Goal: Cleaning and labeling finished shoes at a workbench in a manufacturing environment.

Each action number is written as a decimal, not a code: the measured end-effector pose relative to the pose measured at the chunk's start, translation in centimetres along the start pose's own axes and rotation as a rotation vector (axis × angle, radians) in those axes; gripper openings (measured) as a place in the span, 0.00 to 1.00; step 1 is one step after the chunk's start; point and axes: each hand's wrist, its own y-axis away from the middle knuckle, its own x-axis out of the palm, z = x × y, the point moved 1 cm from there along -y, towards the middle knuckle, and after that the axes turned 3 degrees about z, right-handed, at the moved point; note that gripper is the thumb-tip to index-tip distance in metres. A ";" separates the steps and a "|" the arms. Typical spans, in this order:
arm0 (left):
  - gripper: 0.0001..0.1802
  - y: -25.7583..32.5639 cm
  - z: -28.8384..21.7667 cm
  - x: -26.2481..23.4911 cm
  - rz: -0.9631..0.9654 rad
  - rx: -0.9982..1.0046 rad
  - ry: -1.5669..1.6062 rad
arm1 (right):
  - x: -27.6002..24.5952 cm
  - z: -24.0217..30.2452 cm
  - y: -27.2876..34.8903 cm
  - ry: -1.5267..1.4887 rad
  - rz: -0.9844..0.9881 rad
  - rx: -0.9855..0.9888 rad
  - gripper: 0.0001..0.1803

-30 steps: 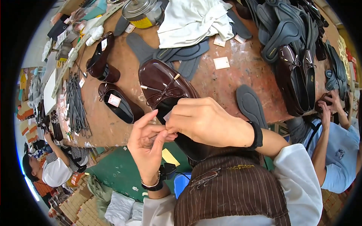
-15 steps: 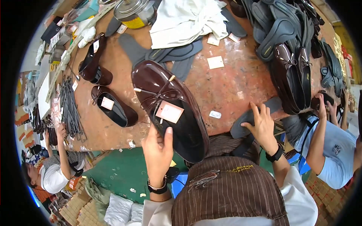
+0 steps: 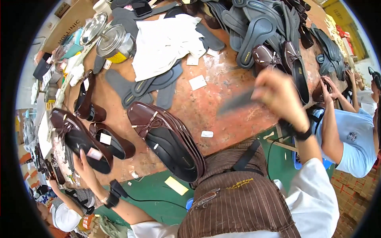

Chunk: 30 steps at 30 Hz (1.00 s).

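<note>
My left hand [image 3: 85,168] grips the heel end of a dark brown shoe [image 3: 73,135] with a bow and a white tag, held over the table's left front corner. My right hand [image 3: 278,95] is raised over the table's right side, shut on a grey insole [image 3: 237,102] that is blurred by motion. Between the hands, a glossy brown shoe with a bow [image 3: 166,141] lies on the orange-brown table [image 3: 222,115], its heel past the front edge.
Two more brown shoes [image 3: 113,142] lie at the left. A white cloth [image 3: 162,41], a metal tin [image 3: 113,43] and flat grey insoles [image 3: 151,85] sit at the back, and a heap of insoles [image 3: 258,23] is at the far right. A person in light blue [image 3: 353,131] works at the right.
My left hand has swung left with a tagged brown shoe. My right hand, which was reaching down to the table's right edge, has risen with a grey insole in it.
</note>
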 end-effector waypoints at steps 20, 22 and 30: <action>0.08 9.7 -14.7 15.2 0.124 0.148 0.111 | 16.9 -3.2 -8.6 0.189 -0.143 0.163 0.08; 0.10 10.7 -15.3 16.1 0.166 0.149 0.187 | 17.4 -3.3 -8.7 0.031 -0.028 0.308 0.04; 0.15 9.7 -18.8 18.1 0.294 0.393 0.061 | 14.4 1.0 -6.3 -0.392 -0.176 0.276 0.05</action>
